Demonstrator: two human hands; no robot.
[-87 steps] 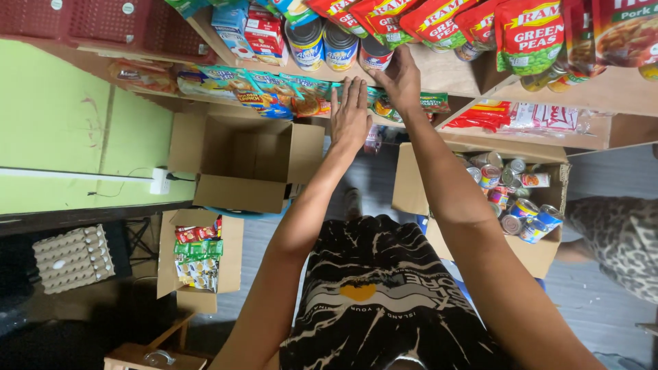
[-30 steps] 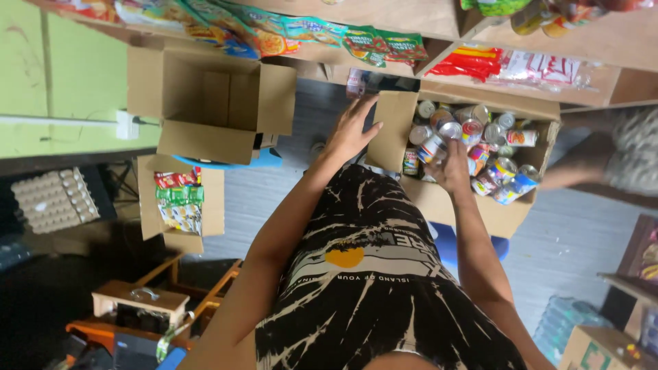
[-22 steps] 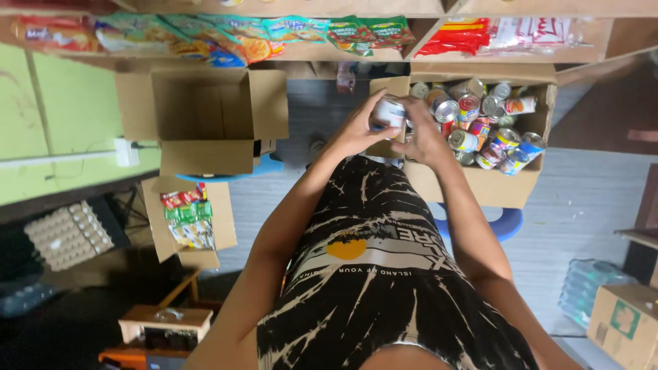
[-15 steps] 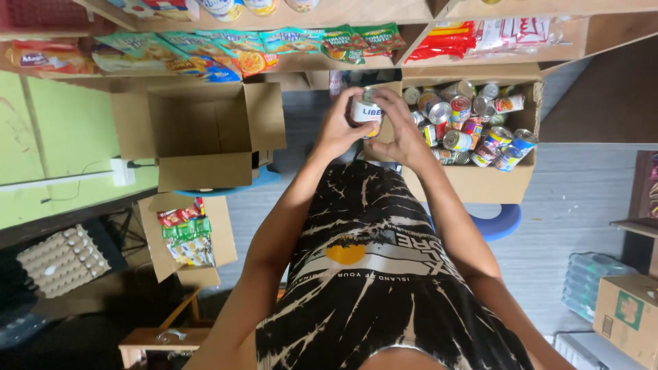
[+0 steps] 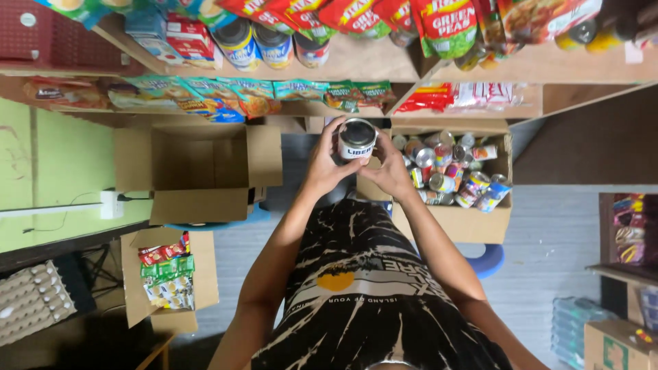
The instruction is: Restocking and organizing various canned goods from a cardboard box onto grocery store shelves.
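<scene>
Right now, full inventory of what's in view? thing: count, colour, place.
can: one, white label, dark top, held in both hands
box of cans: one, brown cardboard, many mixed-colour cans, right of the hands
empty box: one, brown cardboard, open, left of the hands
small box: one, brown, red, green and white packets, lower left
egg trays: stack, grey, far lower left
shelf cans: three, blue and yellow, top shelf
snack packets: row, multicolour, lower shelf
red bags: several, top edge
left hand: on the can's left side
right hand: on the can's right side
</scene>
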